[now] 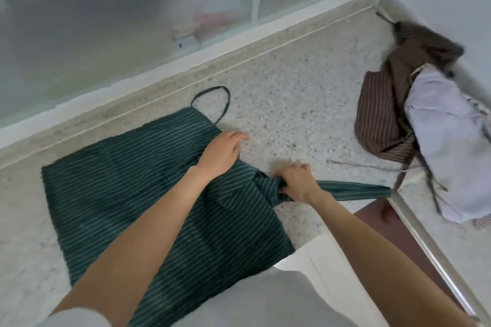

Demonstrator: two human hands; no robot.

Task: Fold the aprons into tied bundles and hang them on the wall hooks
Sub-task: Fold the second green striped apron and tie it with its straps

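I see the green apron (119, 194) spread flat on the speckled counter (279, 103), and I will place everything else from it. Its thin white stripes run across the cloth, and its near edge hangs over the counter's front, toward the person's white shirt (252, 297). At the apron's far corner a dark neck loop (212, 99) lies open on the stone, just short of the raised ledge under the frosted window (127, 21).

The left hand (221, 152) rests palm down on the apron's upper right part, fingers straight and close together, their tips reaching past the cloth edge onto the counter. It holds nothing; it only presses the fabric flat.

The right hand (297, 180) is at the apron's right edge, fingers curled round a bunched fold of the cloth where the waist tie (353, 191) starts. The tie runs on to the right from under that hand, flat on the counter, ending near a metal rail (425, 241).

Well right of the apron, against the corner wall, lies a heap: a brown striped apron (382, 119), crumpled, with a pale lilac cloth (449, 154) lying over its right side. Thin dark strings trail from the heap toward the green tie's end; I cannot tell whether they touch it.
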